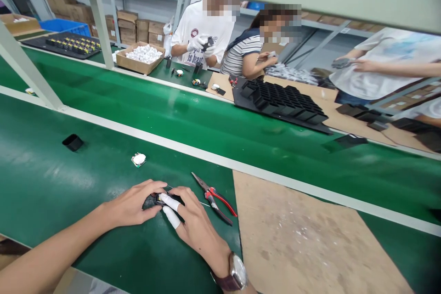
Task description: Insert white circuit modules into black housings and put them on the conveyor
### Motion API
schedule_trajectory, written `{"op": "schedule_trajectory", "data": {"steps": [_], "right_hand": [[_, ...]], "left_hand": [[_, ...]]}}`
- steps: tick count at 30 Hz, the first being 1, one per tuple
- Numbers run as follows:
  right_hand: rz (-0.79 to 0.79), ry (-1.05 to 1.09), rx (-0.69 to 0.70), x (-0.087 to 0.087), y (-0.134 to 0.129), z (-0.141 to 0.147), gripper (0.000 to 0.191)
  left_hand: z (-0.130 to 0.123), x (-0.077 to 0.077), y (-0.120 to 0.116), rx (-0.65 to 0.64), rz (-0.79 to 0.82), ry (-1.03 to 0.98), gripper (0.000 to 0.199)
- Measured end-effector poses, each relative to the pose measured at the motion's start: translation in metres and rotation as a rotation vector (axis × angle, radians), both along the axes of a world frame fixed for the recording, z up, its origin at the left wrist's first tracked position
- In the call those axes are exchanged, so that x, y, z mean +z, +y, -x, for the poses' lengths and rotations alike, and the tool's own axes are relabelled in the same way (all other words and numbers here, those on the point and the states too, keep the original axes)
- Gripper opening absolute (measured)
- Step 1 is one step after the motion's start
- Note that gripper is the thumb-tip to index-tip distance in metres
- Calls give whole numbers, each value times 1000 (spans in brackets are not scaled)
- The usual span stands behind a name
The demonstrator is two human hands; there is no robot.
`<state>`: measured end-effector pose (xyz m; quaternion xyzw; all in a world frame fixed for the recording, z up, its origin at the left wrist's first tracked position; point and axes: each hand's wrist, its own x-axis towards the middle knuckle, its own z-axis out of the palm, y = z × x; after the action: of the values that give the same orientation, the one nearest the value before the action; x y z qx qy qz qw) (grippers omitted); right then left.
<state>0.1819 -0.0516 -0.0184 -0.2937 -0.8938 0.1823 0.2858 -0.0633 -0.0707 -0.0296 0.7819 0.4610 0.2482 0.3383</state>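
My left hand (138,204) grips a small black plastic housing (150,201) from its left side, thumb below and fingers above. White finger cots cover two fingertips of my right hand (189,216), which are pressed onto the housing's open end, where small pale and yellowish parts show. Much of the housing is hidden by my fingers. Thin pale wires or pins stick out near my right fingers. Long-nose pliers (211,193) with red and black handles lie right of my hands. Beyond them is a small circuit board (138,160) with a white round part on top.
An empty black case (72,142) lies at the left. A brown board (303,234) covers the bench at right. Past a pale rail runs a green conveyor belt (165,112). Co-workers stand opposite, near a tray of black cases (285,101) and a box of white parts (140,57).
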Motion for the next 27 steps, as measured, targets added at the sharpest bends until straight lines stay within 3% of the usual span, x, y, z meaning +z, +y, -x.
{"op": "schedule_trajectory", "data": {"steps": [10,20,27], "right_hand": [[138,99,32,0,0,-4,41],[110,124,-48,-6,0,-9,39],[-92,39,-62,-7,-5,-9,32]], "left_hand": [[0,3,0,8,23,20,59],[-1,4,0,4,4,7,43],[2,0,0,-28,2,-36,27]]}}
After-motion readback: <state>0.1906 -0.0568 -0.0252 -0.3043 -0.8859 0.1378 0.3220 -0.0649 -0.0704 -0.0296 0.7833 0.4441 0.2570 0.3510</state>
